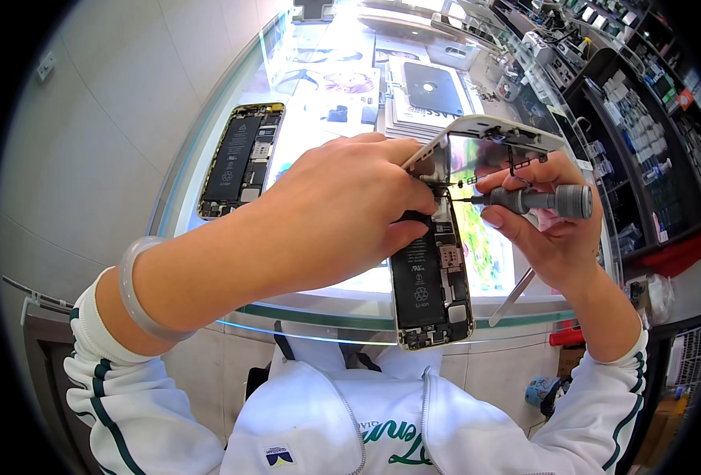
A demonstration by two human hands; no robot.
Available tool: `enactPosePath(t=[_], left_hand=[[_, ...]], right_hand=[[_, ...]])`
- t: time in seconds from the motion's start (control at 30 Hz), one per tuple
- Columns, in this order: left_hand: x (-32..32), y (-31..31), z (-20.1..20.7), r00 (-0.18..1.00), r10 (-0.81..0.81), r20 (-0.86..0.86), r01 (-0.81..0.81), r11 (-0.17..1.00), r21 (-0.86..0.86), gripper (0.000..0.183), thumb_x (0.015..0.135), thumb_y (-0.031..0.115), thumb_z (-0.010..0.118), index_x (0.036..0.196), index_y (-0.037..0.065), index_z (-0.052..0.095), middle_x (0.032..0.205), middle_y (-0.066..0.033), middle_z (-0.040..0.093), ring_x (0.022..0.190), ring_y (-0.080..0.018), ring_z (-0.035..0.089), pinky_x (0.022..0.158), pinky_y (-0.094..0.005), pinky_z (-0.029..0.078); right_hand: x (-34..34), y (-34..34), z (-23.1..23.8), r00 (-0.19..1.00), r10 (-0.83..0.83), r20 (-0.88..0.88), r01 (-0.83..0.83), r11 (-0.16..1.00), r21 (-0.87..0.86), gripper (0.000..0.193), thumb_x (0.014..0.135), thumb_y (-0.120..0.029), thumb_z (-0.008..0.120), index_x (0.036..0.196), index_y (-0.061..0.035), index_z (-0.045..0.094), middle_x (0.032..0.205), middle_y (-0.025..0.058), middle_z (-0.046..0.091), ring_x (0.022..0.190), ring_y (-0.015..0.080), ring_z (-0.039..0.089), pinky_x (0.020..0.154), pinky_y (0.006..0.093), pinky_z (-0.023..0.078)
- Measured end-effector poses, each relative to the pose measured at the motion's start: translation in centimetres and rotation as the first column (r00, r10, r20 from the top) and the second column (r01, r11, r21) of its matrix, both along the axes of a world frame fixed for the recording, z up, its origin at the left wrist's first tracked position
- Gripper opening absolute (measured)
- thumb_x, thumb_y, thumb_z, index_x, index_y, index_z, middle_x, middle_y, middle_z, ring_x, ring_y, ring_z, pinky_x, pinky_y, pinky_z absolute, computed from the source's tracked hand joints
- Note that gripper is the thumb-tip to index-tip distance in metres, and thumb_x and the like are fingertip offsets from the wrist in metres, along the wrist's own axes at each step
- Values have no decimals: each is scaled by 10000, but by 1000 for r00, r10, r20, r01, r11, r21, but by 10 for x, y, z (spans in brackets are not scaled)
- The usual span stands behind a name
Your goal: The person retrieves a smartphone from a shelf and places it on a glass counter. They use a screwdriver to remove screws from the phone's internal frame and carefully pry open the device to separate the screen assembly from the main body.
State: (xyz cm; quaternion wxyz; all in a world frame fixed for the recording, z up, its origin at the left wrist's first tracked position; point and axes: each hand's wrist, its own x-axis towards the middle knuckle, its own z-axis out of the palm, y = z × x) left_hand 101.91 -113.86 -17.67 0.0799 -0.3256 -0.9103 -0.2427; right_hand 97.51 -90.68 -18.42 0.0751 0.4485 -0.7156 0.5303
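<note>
My left hand is closed on an opened phone, its fingers at the upper end where the body meets the raised panel. The phone's black battery and circuit board show, and its lower end reaches past the counter's front edge. The screen panel stands tilted up from the far end, a thin flex cable hanging by it. My right hand grips a grey screwdriver held almost level. Its tip points left into the gap between panel and body; exact contact is too small to tell. A second opened phone lies left.
The glass counter is brightly lit from below. A stack of flat boxes lies beyond my hands, and a slim pale tool rests near the front edge. A clear plastic tray stands farther back. Shelves of small goods line the right.
</note>
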Motion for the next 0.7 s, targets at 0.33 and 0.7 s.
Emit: enactPosePath(t=[0.33, 0.7], left_hand=[[1, 0, 0, 1000, 10, 8, -10, 1000, -10, 226, 755, 79, 708, 981, 91, 702, 1118, -114, 615, 993, -321, 587, 847, -396, 486], [0, 0, -1, 1000, 1, 3, -1, 1000, 19, 224, 749, 70, 712, 973, 80, 702, 1091, -118, 629, 958, -321, 601, 824, -391, 496]], right_hand=[[-1, 1, 0, 999, -23, -37, 25, 999, 32, 269, 740, 12, 757, 904, -19, 546, 878, 96, 654, 829, 134, 668, 703, 245, 550], [-3, 4, -1, 971, -30, -237, 63, 989, 131, 269, 689, 0, 776, 791, -29, 529, 759, 93, 660, 621, 98, 629, 541, 211, 506]])
